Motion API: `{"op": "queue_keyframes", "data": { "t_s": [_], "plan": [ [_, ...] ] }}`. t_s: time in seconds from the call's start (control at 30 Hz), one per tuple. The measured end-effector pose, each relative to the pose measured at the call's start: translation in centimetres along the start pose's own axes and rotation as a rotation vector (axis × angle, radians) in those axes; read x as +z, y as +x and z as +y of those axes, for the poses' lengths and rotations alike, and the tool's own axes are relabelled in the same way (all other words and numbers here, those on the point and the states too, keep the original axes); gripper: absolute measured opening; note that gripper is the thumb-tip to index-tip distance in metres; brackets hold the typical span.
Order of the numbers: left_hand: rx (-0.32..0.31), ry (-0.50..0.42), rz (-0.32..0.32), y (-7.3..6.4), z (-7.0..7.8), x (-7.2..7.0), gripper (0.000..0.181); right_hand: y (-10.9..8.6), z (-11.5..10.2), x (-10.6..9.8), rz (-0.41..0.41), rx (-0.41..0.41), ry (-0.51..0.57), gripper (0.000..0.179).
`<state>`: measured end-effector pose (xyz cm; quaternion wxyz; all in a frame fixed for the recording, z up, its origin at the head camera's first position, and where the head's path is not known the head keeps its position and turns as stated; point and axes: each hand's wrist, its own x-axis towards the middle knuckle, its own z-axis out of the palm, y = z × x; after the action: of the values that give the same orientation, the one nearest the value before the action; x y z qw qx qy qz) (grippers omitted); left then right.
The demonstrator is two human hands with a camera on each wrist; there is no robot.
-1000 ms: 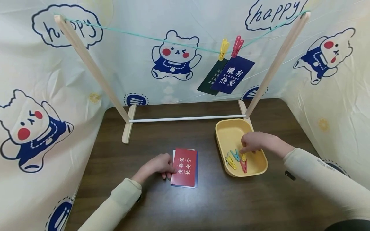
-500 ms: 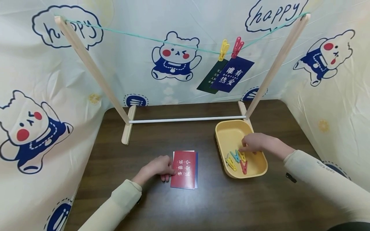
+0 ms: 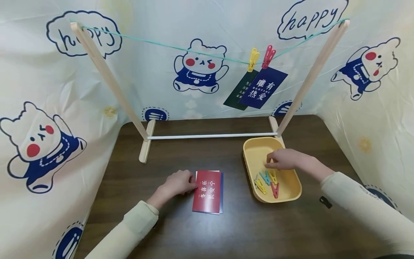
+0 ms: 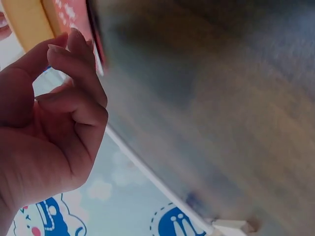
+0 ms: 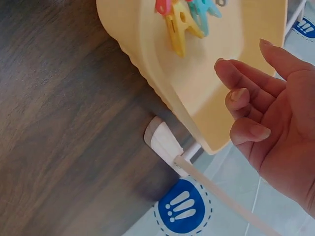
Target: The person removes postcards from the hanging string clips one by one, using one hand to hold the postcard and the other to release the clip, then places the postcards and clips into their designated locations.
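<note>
Several cards [image 3: 221, 196] might lift together if they cling beneath the red card [image 3: 206, 201] on the table [image 3: 181, 154]; my left hand [image 3: 179, 181] curls at its left edge, though I can't tell whether it pinches. Farther out, my right hand [image 3: 284, 159], fingers loosely bent and free of anything, hovers over the yellow tray [image 3: 258, 149], where crowded pegs [image 3: 260, 186] could snag each other. Farthest, the sagging cord [image 3: 168, 45] could let the hanging cards [image 3: 263, 88] slide.

Pale backdrop [image 3: 142, 75], blue-clad printed bears [image 3: 198, 77], "happy" lettering [image 3: 312, 18], dark tabletop [image 3: 258, 230]
</note>
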<state>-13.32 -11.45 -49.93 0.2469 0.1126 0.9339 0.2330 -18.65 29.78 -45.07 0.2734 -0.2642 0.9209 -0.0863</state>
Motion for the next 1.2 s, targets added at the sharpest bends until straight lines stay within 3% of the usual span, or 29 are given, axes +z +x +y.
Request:
{"op": "queue_keyframes", "data": {
  "t_s": [0.2,0.33,0.53,0.73,0.87,0.97,1.2],
  "plan": [
    [0.033,-0.026,0.037,1.0,1.1,-1.9,0.023,-1.0,0.0,-0.5,0.047,-0.004,0.036,0.026],
    [0.090,-0.013,0.077,1.6,2.2,-3.2,0.020,-1.6,-0.3,-1.4,0.115,-0.028,0.051,0.025],
    [0.260,-0.039,0.170,2.7,4.4,-6.1,0.017,-2.7,-1.9,-3.4,0.208,-0.094,0.077,0.021],
    [0.398,-0.170,0.292,4.7,7.3,-9.6,0.016,-4.1,-4.3,-6.8,0.349,-0.115,0.035,0.019],
    [0.438,-0.304,0.305,5.8,9.4,-11.9,0.017,-4.9,-5.2,-9.2,0.436,-0.107,-0.012,0.020],
    [0.451,-0.354,0.336,6.5,10.6,-13.2,0.019,-5.5,-5.9,-11.1,0.491,-0.113,-0.034,0.021],
    [0.513,-0.401,0.513,8.5,12.6,-15.2,0.023,-5.9,-7.6,-16.3,0.699,-0.187,-0.141,0.022]
  ]
}}
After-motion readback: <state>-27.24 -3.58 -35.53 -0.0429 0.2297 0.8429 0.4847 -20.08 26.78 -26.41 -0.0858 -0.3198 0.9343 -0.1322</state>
